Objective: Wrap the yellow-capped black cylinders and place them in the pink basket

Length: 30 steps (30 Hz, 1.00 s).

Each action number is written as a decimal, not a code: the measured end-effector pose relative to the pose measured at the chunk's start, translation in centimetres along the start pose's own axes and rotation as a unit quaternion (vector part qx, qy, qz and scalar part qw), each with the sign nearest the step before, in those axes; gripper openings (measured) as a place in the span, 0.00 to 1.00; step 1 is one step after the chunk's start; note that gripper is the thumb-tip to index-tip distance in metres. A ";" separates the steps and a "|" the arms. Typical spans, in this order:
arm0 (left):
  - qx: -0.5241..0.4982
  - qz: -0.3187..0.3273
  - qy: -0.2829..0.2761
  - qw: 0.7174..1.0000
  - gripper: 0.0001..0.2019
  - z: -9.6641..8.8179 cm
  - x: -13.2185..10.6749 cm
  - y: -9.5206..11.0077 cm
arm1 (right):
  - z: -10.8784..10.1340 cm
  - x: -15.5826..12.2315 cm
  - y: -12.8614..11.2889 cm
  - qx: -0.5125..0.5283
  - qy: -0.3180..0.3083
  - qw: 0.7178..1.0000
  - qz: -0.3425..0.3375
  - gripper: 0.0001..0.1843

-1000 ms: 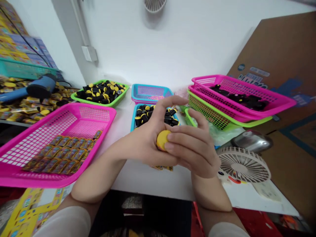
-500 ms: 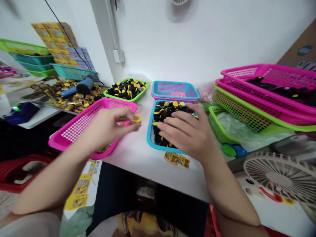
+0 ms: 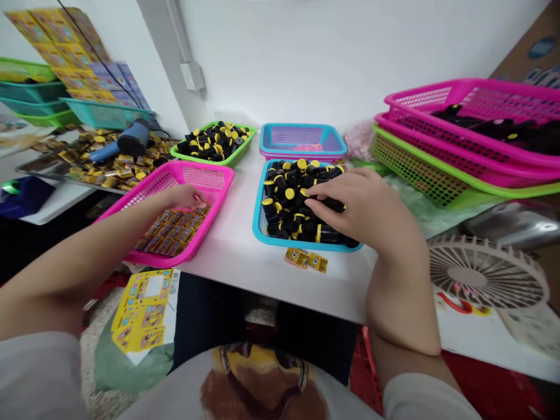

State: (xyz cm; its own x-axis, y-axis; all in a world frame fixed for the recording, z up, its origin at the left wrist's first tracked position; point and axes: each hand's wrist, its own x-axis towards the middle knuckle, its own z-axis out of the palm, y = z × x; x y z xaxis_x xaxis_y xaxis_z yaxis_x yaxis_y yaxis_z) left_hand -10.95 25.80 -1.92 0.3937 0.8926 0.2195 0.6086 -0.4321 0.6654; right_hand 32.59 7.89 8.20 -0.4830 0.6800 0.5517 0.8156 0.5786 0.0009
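My left hand (image 3: 189, 197) reaches into a pink basket (image 3: 223, 201), its fingers curled down over rows of small gold patterned pieces (image 3: 175, 230). What sits between those fingertips is too small to make out. Over a blue basket (image 3: 258, 224) on the right, my right hand (image 3: 361, 204) has thumb and forefinger closed at a black cylinder with a yellow cap (image 3: 303, 192). Many similar black-and-yellow cylinders (image 3: 284, 210) fill this basket in a loose heap. Two gold patterned stickers (image 3: 306, 260) lie on the table in front of it.
Behind stand a green basket (image 3: 245, 149) of cylinders and a stacked blue basket (image 3: 266, 140). A heat-gun-like blue tool (image 3: 133, 138) lies on gold pieces at left. Pink baskets (image 3: 464, 93) and a fan (image 3: 485, 274) crowd the right. A yellow sticker sheet (image 3: 144, 306) hangs below the table.
My left hand has moved left and down into the pink basket from beside it, where it held a yellow-ended piece. My right hand's fingers have closed in among the cylinders. The view has tilted down.
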 end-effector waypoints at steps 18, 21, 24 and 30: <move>0.197 0.179 -0.226 0.937 0.19 12.2 -12.5 22.0 | 3.4 1.5 0.7 -0.089 -0.406 0.890 0.186 0.15; 0.268 0.260 -0.204 0.905 0.21 18.4 -11.7 19.9 | 3.1 1.4 0.8 -0.058 -0.409 0.894 0.175 0.15; 0.284 0.279 -0.192 0.897 0.24 22.2 -9.7 17.2 | 1.9 0.8 1.1 -0.014 -0.401 0.904 0.146 0.14; 0.288 0.324 -0.173 0.885 0.28 22.9 -9.4 15.8 | -0.3 -0.8 0.5 0.056 -0.327 0.942 0.049 0.12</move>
State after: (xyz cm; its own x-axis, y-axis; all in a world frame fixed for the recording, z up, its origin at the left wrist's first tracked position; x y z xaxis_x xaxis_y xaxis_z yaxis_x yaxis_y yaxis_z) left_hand 10.76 7.60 -9.85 0.9147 0.3844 0.1245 0.3890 -0.9211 -0.0148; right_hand 33.50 7.55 7.97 -0.5302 0.8434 -0.0870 0.8453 0.5178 -0.1318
